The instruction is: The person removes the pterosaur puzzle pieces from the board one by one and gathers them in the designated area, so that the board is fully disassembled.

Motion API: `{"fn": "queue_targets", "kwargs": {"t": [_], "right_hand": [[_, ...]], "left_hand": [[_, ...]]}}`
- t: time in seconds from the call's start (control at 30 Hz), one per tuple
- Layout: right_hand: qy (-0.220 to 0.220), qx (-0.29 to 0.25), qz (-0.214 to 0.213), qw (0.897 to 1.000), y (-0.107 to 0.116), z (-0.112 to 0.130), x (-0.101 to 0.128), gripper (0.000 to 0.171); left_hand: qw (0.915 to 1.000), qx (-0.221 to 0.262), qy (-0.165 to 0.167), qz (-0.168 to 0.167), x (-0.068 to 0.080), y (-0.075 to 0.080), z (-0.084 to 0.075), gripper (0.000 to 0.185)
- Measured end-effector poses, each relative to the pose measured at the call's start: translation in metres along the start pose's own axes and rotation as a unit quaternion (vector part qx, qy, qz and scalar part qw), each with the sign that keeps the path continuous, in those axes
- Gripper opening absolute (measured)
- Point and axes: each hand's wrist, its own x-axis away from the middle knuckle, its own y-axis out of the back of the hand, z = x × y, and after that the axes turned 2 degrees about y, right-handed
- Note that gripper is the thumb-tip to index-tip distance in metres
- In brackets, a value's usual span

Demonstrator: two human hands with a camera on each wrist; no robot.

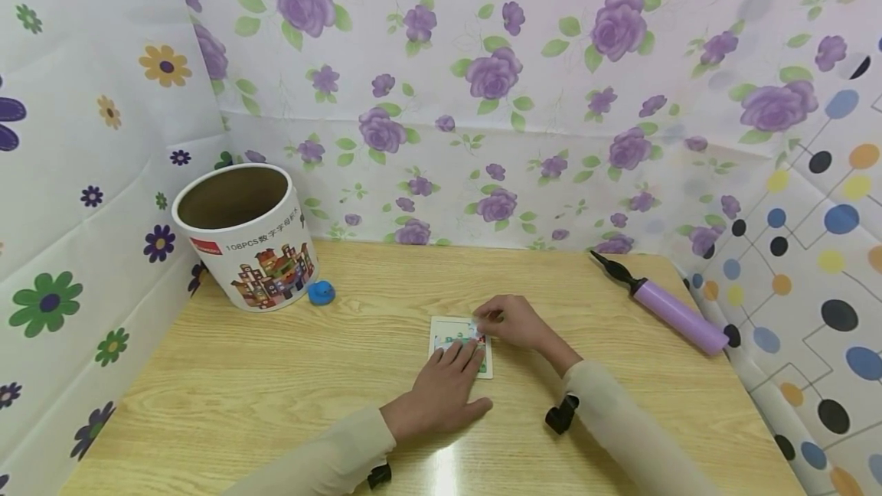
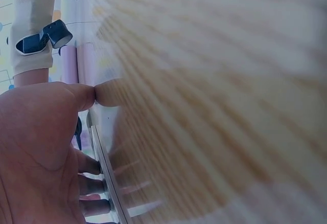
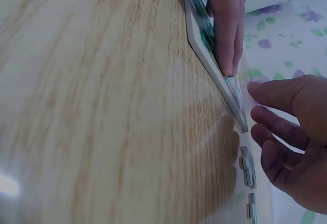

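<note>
A small rectangular jigsaw board (image 1: 451,330) with a pale rim and a colourful picture lies flat on the table. My left hand (image 1: 448,393) rests palm down on its lower part, fingers straight and covering much of the picture. Its thumb stretches out on the wood. At the upper right corner of the board hovers my right hand (image 1: 517,324), fingers loosely bent. In the right wrist view, its thumb and fingertips stand apart with nothing visible between them. Small flat jigsaw pieces (image 3: 248,166) lie on the table beside that hand, beyond the board's corner.
On the wooden table (image 1: 331,381), a large printed white bucket (image 1: 276,266) stands at the back left, a blue toy duck (image 1: 321,292) by its base. A purple hand pump (image 1: 678,316) lies at the right. Patterned cloths (image 1: 441,83) hang around the back and sides.
</note>
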Motion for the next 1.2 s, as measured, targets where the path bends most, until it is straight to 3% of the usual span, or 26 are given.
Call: {"fn": "queue_targets", "kwargs": {"t": [0.5,0.73,0.93,1.2], "right_hand": [[0.003,0.05,0.023,0.998,0.0,0.009,-0.001,0.017],[-0.009,0.053,0.031,0.998,0.001,0.014,-0.001,0.016],[-0.005,0.059,0.032,0.998,0.0,0.012,-0.002,0.025],[-0.009,0.054,0.036,0.998,0.001,0.012,-0.003,0.023]], "left_hand": [[0.9999,-0.01,-0.001,0.002,-0.001,-0.003,0.0,0.08],[0.9998,-0.016,-0.007,-0.007,-0.004,-0.009,0.003,0.081],[0.9999,-0.015,-0.003,-0.001,-0.004,-0.007,0.002,0.082],[0.9998,-0.013,-0.006,0.011,-0.004,-0.007,0.002,0.082]]}}
